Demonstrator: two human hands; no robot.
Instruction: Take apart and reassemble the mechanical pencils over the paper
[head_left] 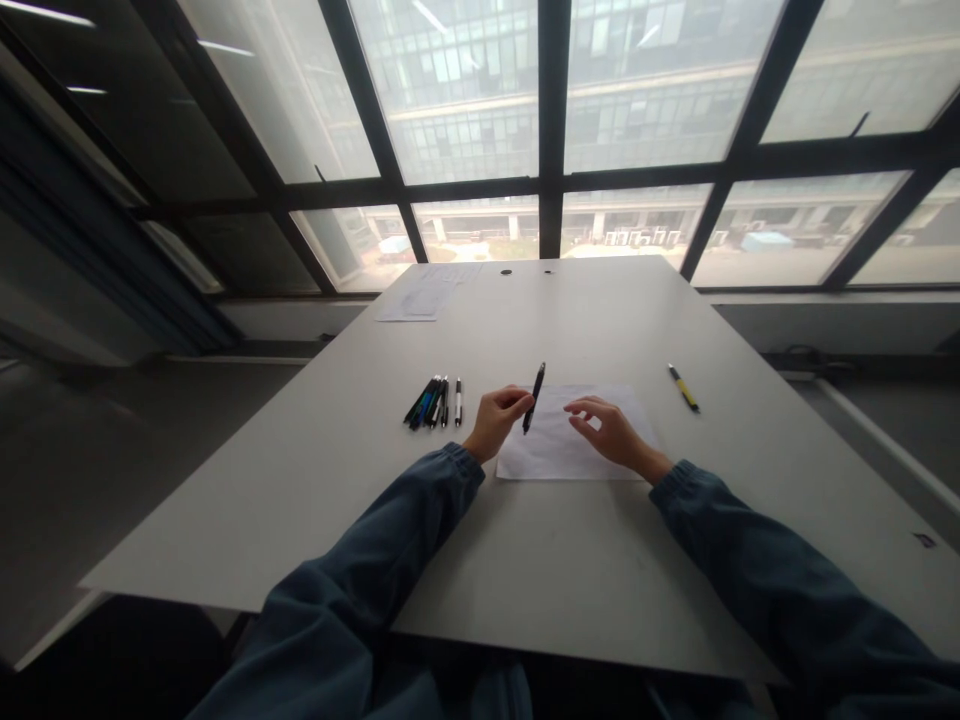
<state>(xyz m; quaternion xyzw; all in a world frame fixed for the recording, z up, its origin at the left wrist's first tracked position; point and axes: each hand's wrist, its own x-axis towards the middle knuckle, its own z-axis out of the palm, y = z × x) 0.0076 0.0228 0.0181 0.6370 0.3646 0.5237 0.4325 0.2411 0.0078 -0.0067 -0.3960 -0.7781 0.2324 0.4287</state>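
My left hand (498, 420) pinches a black pen (535, 392) between thumb and fingers and holds it nearly upright above the left part of a white sheet of paper (577, 455). Over the sheet's right part hovers my right hand (606, 430), its fingers apart and slightly curled with nothing in them. A gap separates its fingertips from the pen. To the left of my left hand lies a bunch of several dark pens (426, 404), some with blue or green parts. Beside the bunch rests a single black and white pen (458, 402).
A yellow and black pen (683, 388) lies on the white table (555, 560) to the right of the sheet. Several printed papers (420, 295) are at the far left corner. Large framed windows (465, 120) rise behind the table's far edge.
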